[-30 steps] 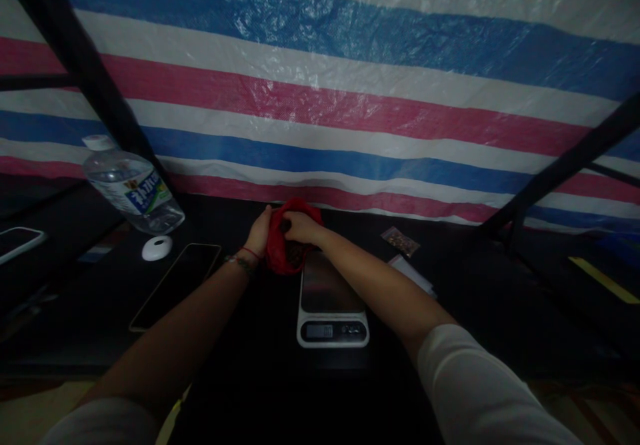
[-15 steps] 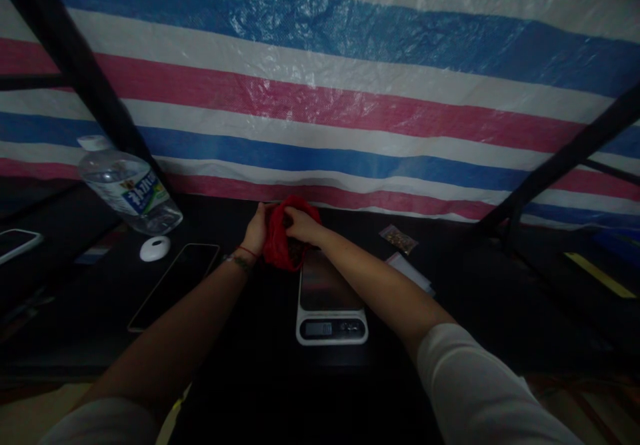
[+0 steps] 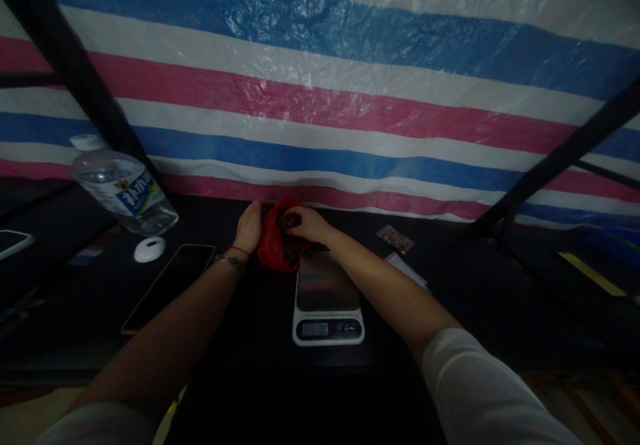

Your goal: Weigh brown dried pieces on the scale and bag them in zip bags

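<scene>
A red plastic bag [image 3: 271,244] stands with its mouth open behind the kitchen scale, dark brown bits showing inside. My left hand [image 3: 249,228] is closed on the bag's left rim. Over the mouth, my right hand [image 3: 311,224] pinches a small clump of dark brown pieces [image 3: 291,219], too dim to name by kind. Just in front and to the right lies the white digital scale [image 3: 327,288], its plate bare and its display reading about zero. My right forearm passes over the scale's right side.
On the left are a water bottle [image 3: 123,188], a white earbud case [image 3: 149,250] and a dark phone [image 3: 173,285]. A small clear bag of bits [image 3: 395,238] and white plastic bags [image 3: 407,270] lie right. Black metal posts [image 3: 555,155] flank the striped sheet [image 3: 350,145] behind.
My right hand has risen slightly at the bag's mouth, and dark pieces now show at its fingertips. The bag's rim has shifted a little. The whole view has drifted slightly.
</scene>
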A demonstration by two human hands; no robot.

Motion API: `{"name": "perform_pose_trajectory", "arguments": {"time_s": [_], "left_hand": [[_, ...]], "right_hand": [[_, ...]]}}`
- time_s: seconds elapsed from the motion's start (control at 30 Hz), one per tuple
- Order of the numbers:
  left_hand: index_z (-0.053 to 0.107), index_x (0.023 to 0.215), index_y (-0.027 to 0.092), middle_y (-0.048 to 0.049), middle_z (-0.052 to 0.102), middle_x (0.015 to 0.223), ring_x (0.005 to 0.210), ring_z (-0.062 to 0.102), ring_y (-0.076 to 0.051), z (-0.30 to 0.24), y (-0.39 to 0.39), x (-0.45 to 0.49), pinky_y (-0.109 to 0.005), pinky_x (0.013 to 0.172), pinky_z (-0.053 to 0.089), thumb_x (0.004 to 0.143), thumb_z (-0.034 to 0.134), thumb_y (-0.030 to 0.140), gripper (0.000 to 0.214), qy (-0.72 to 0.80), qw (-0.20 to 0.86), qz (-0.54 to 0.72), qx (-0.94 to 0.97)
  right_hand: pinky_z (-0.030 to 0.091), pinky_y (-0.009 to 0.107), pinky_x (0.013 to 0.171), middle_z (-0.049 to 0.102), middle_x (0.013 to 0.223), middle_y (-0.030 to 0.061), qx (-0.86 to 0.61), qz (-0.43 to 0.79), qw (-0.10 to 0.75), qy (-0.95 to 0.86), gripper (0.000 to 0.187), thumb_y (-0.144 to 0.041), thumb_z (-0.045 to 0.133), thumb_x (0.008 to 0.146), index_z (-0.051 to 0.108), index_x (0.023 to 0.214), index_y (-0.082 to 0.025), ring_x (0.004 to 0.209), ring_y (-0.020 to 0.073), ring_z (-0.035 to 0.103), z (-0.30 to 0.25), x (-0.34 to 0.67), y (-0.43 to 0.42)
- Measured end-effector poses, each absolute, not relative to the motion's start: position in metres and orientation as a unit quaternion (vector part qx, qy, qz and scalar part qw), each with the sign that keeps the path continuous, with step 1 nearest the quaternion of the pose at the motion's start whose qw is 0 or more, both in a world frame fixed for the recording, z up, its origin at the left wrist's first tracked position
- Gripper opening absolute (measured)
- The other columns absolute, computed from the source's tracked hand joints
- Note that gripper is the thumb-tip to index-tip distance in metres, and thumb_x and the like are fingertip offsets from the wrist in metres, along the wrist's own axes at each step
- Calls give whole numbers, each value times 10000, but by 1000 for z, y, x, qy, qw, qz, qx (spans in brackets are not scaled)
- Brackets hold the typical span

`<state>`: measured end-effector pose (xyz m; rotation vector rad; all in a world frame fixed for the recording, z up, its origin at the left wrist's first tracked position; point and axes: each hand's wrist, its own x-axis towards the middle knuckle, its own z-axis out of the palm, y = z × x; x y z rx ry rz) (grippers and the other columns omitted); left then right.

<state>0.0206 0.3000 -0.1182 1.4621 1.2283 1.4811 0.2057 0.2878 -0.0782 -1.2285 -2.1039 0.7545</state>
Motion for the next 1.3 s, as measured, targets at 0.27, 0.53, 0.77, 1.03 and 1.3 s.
{"name": "perform_pose_trajectory", "arguments": {"time_s": [0.27,0.53,0.77,1.03,1.3], "left_hand": [[648,1050,169,-99,655,1063,1030,565,-237,-80,273,18,-366,967,391,907,383,373,364,447,56,425,785],[693,707,214,-71,666,765,820,605,-227,-59,269,12,-351,850,422,845,452,446,361,338,100,205,913],[695,652,220,-84,664,653,751,631,-270,-65,275,6,-369,779,422,791,494,505,375,501,16,126,856],[687,973,194,-110,666,1068,1003,587,-266,-79,261,46,-377,938,415,797,476,287,290,392,107,183,895],[685,1001,192,-108,641,1134,1068,563,-262,-96,276,31,-385,1003,372,795,520,383,326,434,111,200,871]], "right_hand": [[472,296,839,678,1001,19,-444,318,315,-776,394,-128,734,639,650,1021,-177,876,154,629,-76,214,285],[472,298,807,682,930,17,-448,329,356,-751,362,-173,742,631,662,983,-163,832,155,626,-74,250,261],[471,301,827,679,991,52,-472,361,301,-746,394,-210,742,649,650,1029,-158,891,169,631,-69,303,215],[453,338,890,649,1041,54,-481,341,268,-762,383,-176,753,627,661,999,-185,967,189,610,-82,328,189],[401,394,1015,562,1288,87,-461,396,381,-697,556,-262,733,683,558,1210,-239,1187,203,532,-73,354,186]]}}
